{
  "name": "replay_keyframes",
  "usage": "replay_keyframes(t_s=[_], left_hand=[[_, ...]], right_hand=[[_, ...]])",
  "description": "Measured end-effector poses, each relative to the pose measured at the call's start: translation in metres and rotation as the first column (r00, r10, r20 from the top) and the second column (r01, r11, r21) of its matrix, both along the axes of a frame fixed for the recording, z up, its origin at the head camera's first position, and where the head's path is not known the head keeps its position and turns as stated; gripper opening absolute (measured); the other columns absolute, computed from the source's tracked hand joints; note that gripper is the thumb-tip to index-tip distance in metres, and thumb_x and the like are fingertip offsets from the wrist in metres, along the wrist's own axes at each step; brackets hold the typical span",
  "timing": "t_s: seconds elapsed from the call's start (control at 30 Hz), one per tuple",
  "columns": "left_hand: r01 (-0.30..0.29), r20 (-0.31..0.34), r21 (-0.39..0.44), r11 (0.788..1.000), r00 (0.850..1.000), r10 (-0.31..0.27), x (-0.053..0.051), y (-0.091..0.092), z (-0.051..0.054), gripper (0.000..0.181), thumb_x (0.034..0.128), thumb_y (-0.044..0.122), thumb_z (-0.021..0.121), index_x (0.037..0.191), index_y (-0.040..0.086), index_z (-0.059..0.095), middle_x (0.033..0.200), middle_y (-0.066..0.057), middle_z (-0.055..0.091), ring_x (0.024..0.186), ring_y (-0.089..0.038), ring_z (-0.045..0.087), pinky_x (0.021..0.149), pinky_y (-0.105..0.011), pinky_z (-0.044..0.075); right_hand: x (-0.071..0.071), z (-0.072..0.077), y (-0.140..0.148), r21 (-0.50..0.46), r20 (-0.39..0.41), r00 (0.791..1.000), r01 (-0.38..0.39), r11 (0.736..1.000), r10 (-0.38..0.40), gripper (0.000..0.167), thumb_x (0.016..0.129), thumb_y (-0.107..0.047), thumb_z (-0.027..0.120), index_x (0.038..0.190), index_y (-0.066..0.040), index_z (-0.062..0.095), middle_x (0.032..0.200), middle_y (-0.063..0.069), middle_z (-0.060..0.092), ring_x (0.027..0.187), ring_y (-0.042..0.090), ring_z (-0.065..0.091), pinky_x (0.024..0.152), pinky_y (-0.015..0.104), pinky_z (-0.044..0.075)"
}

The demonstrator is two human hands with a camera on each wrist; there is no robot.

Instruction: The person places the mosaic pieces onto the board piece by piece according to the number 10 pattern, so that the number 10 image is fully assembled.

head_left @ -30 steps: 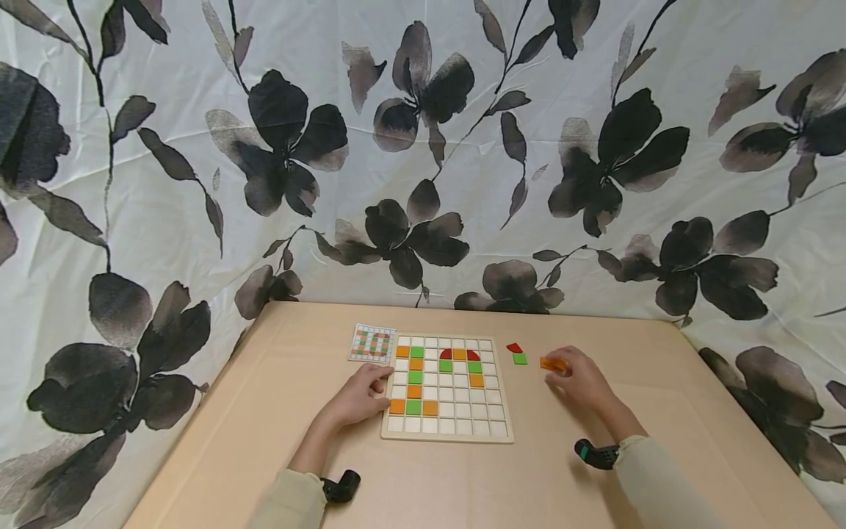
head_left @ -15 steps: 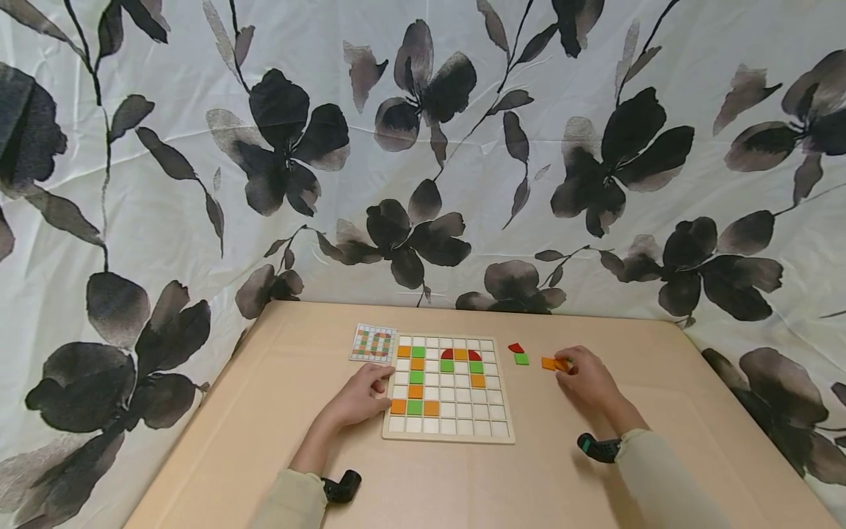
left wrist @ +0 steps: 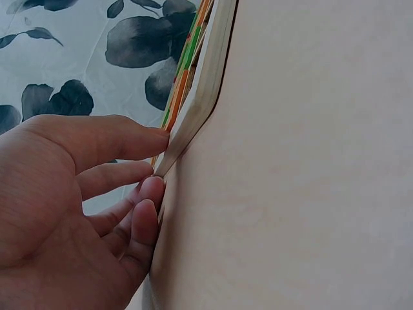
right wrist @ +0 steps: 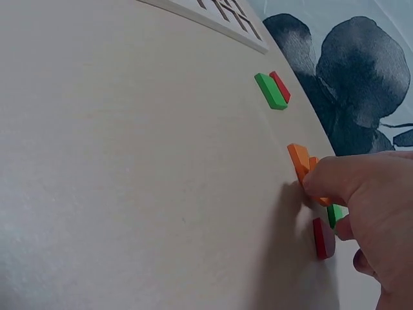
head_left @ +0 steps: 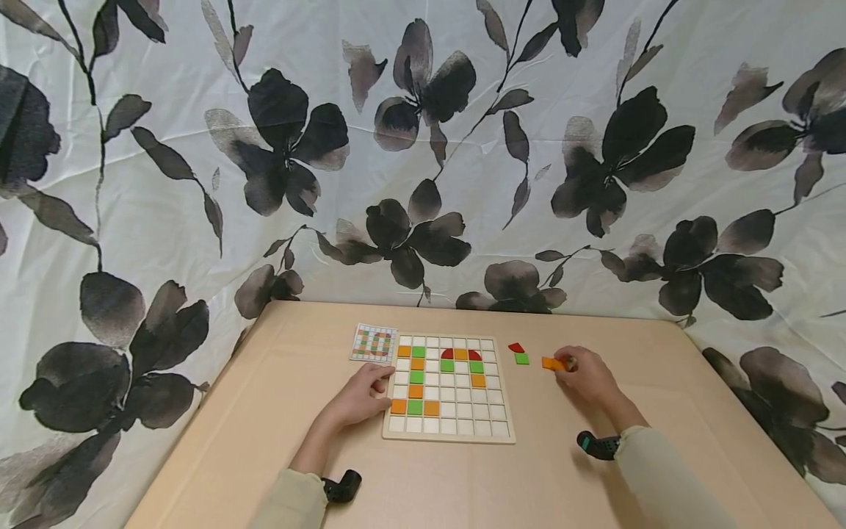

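Observation:
The left hand rests against the left edge of a square board divided into white cells. In the left wrist view, its fingertips touch the side of the board near a corner. Several orange, green and red tiles fill some of the cells. Right of the board, the right hand pinches an orange tile, mostly hidden behind its fingers. Another orange tile lies beside those fingertips. In the right wrist view, a red tile and a green tile lie under the hand.
A small pattern card with a coloured grid lies at the board's upper left. Between the board and the right hand are a red tile and a green tile. A floral cloth hangs behind the table.
The right hand has shifted slightly right, uncovering an orange tile left of its fingers; since half a second ago it has barely moved. The left hand stays at the board's edge.

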State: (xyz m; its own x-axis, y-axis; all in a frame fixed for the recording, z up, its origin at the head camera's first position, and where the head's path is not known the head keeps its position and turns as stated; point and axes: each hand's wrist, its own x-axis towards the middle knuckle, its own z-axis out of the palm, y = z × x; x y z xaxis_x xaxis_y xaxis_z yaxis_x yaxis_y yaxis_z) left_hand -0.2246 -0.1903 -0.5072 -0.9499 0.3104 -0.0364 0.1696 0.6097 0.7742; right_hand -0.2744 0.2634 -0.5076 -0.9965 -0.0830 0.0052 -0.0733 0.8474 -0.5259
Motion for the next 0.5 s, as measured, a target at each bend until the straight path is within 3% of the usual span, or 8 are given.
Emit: replay_keyframes(t_s=[0.33,0.5], left_hand=[[0.002,-0.002,0.003,1.000,1.000,-0.002,0.001,0.001,0.001,0.059,0.0817,0.004,0.071,0.137,0.002,0.051,0.111,-0.010,0.046,0.089,-0.017,0.044,0.068,-0.023,0.036],[0.005,-0.009,-0.001,1.000,1.000,-0.005,0.002,0.001,0.002,0.059,0.0819,0.004,0.070,0.138,0.002,0.050,0.113,-0.009,0.046,0.090,-0.017,0.045,0.068,-0.023,0.037]], right_hand=[[0.008,0.005,-0.020,-0.051,-0.030,0.999,-0.014,0.999,0.012,0.025,0.084,-0.013,0.073,0.107,-0.007,0.064,0.108,0.012,0.064,0.083,0.022,0.050,0.073,0.029,0.049],[0.013,0.008,-0.034,-0.072,-0.052,0.998,-0.037,0.997,0.033,0.022,0.083,-0.013,0.074,0.102,-0.009,0.065,0.108,0.012,0.063,0.091,0.026,0.055,0.082,0.036,0.054]])
